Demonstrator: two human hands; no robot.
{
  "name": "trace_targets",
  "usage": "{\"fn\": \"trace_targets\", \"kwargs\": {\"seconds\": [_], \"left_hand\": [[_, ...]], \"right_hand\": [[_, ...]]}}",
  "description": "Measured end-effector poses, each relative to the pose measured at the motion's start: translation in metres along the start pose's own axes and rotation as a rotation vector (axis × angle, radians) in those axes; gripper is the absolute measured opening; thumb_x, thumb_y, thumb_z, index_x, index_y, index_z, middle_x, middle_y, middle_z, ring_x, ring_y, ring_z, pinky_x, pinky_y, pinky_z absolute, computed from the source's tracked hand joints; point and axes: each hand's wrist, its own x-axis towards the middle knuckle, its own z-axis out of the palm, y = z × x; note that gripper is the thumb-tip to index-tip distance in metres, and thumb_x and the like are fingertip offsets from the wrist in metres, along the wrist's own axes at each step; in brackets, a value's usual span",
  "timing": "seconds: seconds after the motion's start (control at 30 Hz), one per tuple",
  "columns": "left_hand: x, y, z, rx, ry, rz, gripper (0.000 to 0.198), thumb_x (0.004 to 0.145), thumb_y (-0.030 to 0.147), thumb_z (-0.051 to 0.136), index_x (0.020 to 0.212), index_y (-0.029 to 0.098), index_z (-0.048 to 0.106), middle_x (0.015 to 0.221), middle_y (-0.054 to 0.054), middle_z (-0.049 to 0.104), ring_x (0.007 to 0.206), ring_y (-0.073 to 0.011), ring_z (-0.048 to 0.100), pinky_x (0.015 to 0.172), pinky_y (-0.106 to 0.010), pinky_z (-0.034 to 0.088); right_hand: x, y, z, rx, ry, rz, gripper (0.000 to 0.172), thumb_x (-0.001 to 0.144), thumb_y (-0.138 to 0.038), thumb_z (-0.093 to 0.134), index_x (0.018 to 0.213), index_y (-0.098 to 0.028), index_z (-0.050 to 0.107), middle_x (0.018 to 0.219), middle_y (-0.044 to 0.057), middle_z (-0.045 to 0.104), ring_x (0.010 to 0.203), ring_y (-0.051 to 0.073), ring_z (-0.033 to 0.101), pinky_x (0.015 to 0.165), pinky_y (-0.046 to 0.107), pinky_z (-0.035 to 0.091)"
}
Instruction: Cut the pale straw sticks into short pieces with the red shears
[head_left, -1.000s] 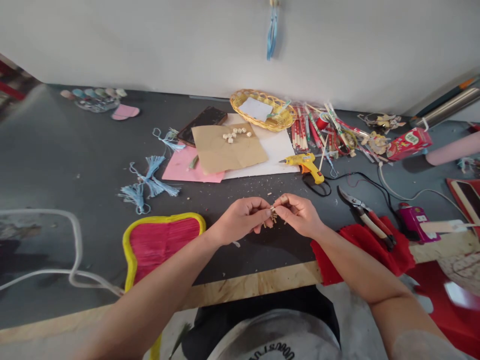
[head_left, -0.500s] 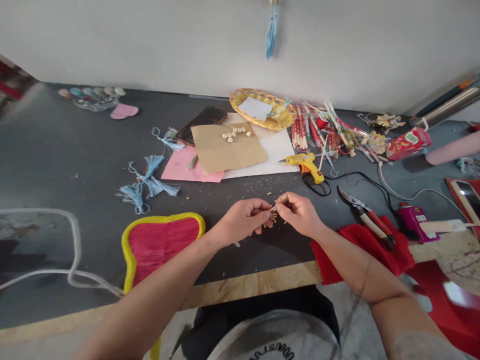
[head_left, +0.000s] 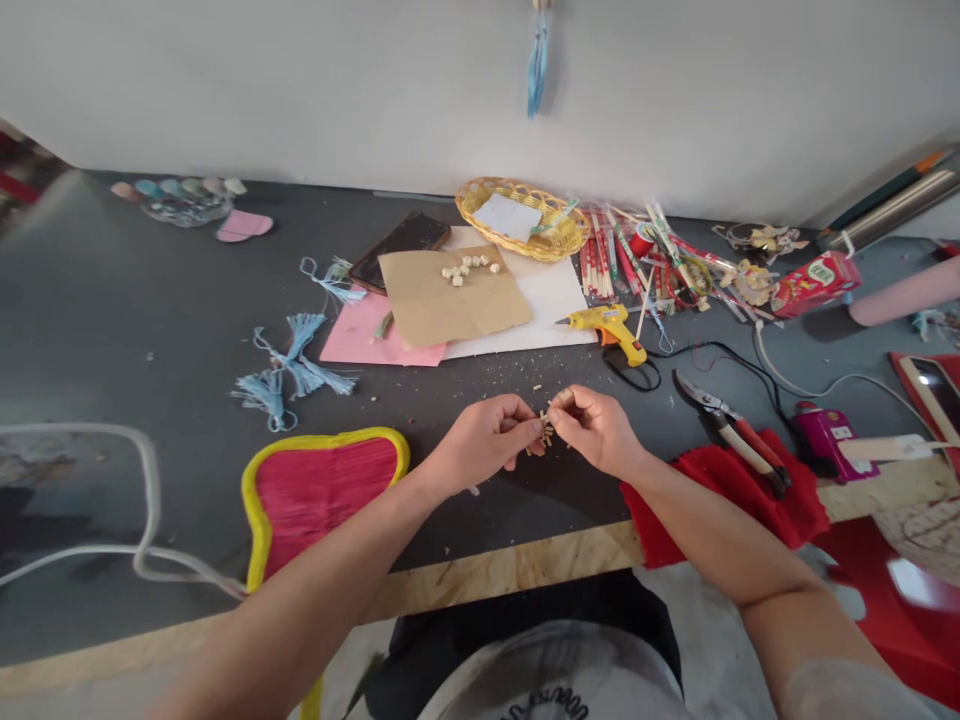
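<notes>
My left hand [head_left: 491, 432] and my right hand [head_left: 596, 425] meet fingertip to fingertip just above the dark table. Thumb and forefinger of each are pinched, and a small pale stick piece [head_left: 545, 417] shows between them; its exact shape is too small to make out. Right below the fingertips lie several short tan stick pieces [head_left: 547, 438]. Beyond the hands a yellow glue gun [head_left: 609, 328] rests on its side. Several small whitish knobbly pieces [head_left: 465, 268] sit on a brown paper sheet [head_left: 450, 310].
Left of my hands are light-blue tassels [head_left: 296, 365] and a red pad with yellow edging [head_left: 322, 490]. To the right, pruning shears [head_left: 731, 425] lie on a red cloth [head_left: 712, 490]. Farther back stand a wicker basket [head_left: 480, 222] and wrapped sticks [head_left: 596, 265].
My hands stay pinched together in nearly the same spot, with only slight finger movement at the small stick piece. The whole view has shifted very slightly.
</notes>
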Motion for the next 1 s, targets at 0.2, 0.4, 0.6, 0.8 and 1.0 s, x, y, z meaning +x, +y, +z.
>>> {"fn": "trace_targets", "kwargs": {"seconds": [0.2, 0.4, 0.6, 0.8, 1.0], "left_hand": [[0.001, -0.001, 0.000, 0.038, -0.002, 0.005, 0.020, 0.085, 0.035, 0.055, 0.079, 0.015, 0.058, 0.074, -0.005, 0.072, 0.046, -0.0065, 0.049, 0.044, -0.018, 0.034], [-0.002, 0.004, 0.000, 0.052, 0.036, 0.015, 0.021, 0.084, 0.036, 0.056, 0.077, 0.016, 0.058, 0.072, -0.005, 0.072, 0.044, -0.0068, 0.047, 0.042, -0.018, 0.033], [-0.003, 0.004, 0.001, -0.003, 0.064, 0.048, 0.022, 0.084, 0.036, 0.056, 0.075, 0.016, 0.056, 0.069, -0.004, 0.071, 0.044, -0.0064, 0.047, 0.043, -0.018, 0.035], [-0.001, -0.001, 0.003, -0.086, 0.042, 0.064, 0.022, 0.084, 0.036, 0.056, 0.075, 0.016, 0.055, 0.070, -0.004, 0.071, 0.044, -0.0054, 0.045, 0.042, -0.018, 0.036], [-0.002, -0.001, 0.003, -0.122, 0.037, 0.072, 0.022, 0.085, 0.035, 0.056, 0.076, 0.015, 0.055, 0.069, -0.004, 0.070, 0.045, -0.0055, 0.047, 0.042, -0.017, 0.036]], "right_hand": [[0.000, 0.000, 0.000, -0.009, 0.007, -0.012, 0.016, 0.086, -0.031, 0.056, 0.076, -0.020, 0.057, 0.063, -0.003, 0.056, 0.053, 0.009, 0.046, 0.049, 0.021, 0.037], [0.000, 0.000, 0.000, 0.028, 0.001, -0.011, 0.017, 0.088, -0.035, 0.056, 0.081, -0.019, 0.058, 0.068, -0.002, 0.057, 0.055, 0.008, 0.048, 0.050, 0.020, 0.039], [0.000, -0.003, 0.003, 0.111, -0.002, 0.033, 0.024, 0.091, -0.041, 0.053, 0.083, -0.019, 0.056, 0.063, -0.003, 0.055, 0.054, 0.009, 0.052, 0.053, 0.021, 0.043], [-0.001, 0.000, 0.009, 0.349, -0.009, 0.065, 0.026, 0.089, -0.045, 0.056, 0.082, -0.020, 0.053, 0.067, -0.002, 0.058, 0.055, 0.010, 0.057, 0.055, 0.024, 0.050], [-0.001, 0.004, 0.010, 0.383, 0.008, 0.076, 0.026, 0.087, -0.045, 0.058, 0.082, -0.020, 0.054, 0.066, -0.003, 0.059, 0.055, 0.010, 0.058, 0.054, 0.024, 0.051]]}}
